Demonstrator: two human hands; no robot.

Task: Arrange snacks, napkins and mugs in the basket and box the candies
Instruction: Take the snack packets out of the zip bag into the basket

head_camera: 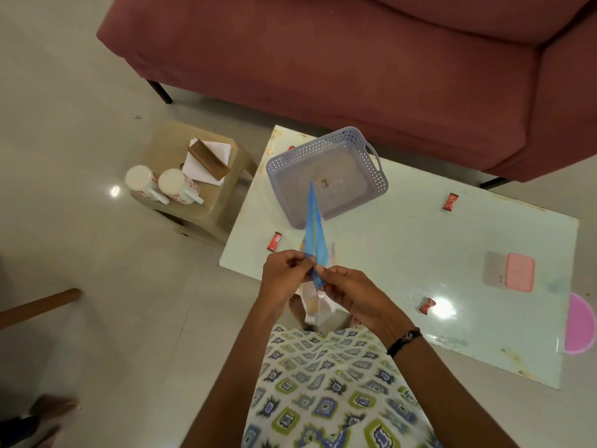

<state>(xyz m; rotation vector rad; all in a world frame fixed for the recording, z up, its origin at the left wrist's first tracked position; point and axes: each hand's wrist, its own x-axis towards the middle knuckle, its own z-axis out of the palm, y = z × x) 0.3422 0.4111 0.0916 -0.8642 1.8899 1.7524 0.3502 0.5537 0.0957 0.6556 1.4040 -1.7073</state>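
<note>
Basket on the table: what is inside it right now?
The basket holds only small scraps or marks on its floor. The blue packet held above covers part of its near side.

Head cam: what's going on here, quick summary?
A person stands at the glass table, pinching a blue snack packet with both the left hand and right hand. The grey basket looks nearly empty. Three red candies lie loose, the pink box is untouched, and the mugs and napkins wait on the side stool.
</note>
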